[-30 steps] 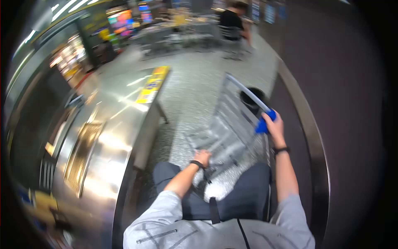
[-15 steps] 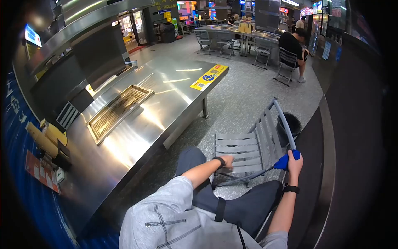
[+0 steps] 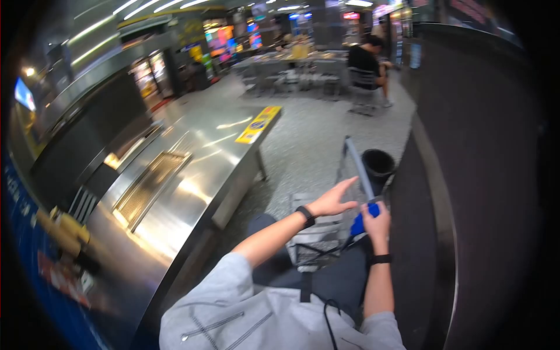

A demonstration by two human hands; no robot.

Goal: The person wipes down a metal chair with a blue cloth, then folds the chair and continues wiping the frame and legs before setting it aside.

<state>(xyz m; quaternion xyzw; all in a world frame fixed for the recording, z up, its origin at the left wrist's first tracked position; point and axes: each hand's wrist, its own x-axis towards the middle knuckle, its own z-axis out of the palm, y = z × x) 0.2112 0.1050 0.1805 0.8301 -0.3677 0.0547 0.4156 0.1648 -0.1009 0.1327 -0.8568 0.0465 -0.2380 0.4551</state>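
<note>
A grey folding chair with a slatted seat (image 3: 318,230) stands in front of my knees, blurred by motion. Its curved back tube (image 3: 359,163) rises toward the far side. My right hand (image 3: 376,221) is closed around a blue cloth (image 3: 357,225), bunched against the lower part of that tube. Over the seat, my left hand (image 3: 333,199) is open, its fingers spread toward the tube and the cloth. It holds nothing, and a gap to the tube cannot be judged exactly.
A steel table (image 3: 201,204) with an inset grate (image 3: 153,188) and a yellow sticker (image 3: 258,124) stands on my left. A black bin (image 3: 378,165) is behind the chair. A dark wall panel (image 3: 478,175) bounds my right. Further off, a person (image 3: 366,57) sits on a chair.
My left hand has moved from beside the seat up and right toward the chair's back tube, opening its fingers. My right hand keeps the blue cloth on the tube. The view has turned rightward.
</note>
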